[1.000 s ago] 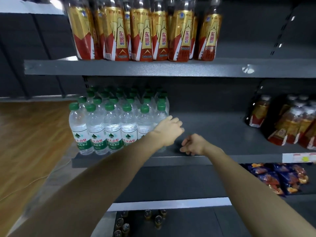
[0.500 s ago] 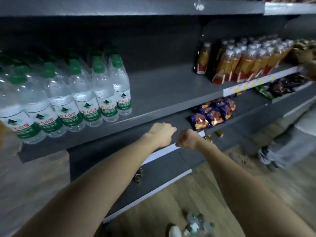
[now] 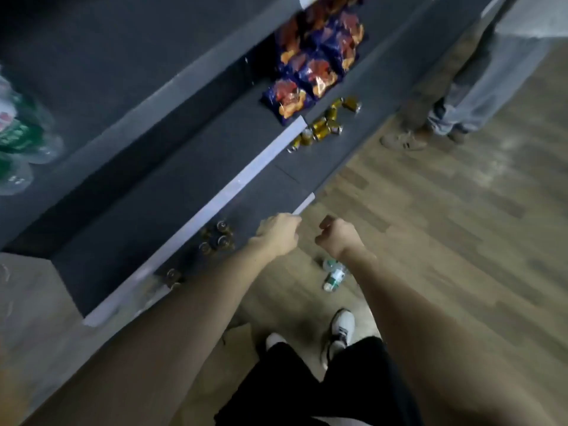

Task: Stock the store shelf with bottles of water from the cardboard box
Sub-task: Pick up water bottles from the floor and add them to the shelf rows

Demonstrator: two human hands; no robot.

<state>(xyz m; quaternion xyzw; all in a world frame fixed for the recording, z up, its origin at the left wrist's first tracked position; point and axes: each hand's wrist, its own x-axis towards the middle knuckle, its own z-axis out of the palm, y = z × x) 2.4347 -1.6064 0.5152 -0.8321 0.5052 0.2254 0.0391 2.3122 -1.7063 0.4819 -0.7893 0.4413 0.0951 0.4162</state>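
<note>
Water bottles (image 3: 334, 273) with green caps lie on the wooden floor just below my right hand (image 3: 337, 238). My left hand (image 3: 278, 233) hangs beside it over the edge of the lowest dark shelf (image 3: 190, 192). Both hands are empty, with their fingers curled in. At the far left edge, a blurred group of stocked water bottles (image 3: 18, 139) with green labels stands on a higher shelf. No cardboard box shows clearly in this view.
Blue and orange snack bags (image 3: 310, 63) lie on a middle shelf. Gold cans (image 3: 322, 127) and several dark cans (image 3: 216, 238) stand on the bottom shelf. Another person's legs and shoes (image 3: 430, 130) stand at the upper right. My own feet (image 3: 341, 327) are below.
The view has swung down from the stocked shelf to the floor. Both hands have dropped from the water shelf to the bottom shelf's edge, above the bottles on the floor.
</note>
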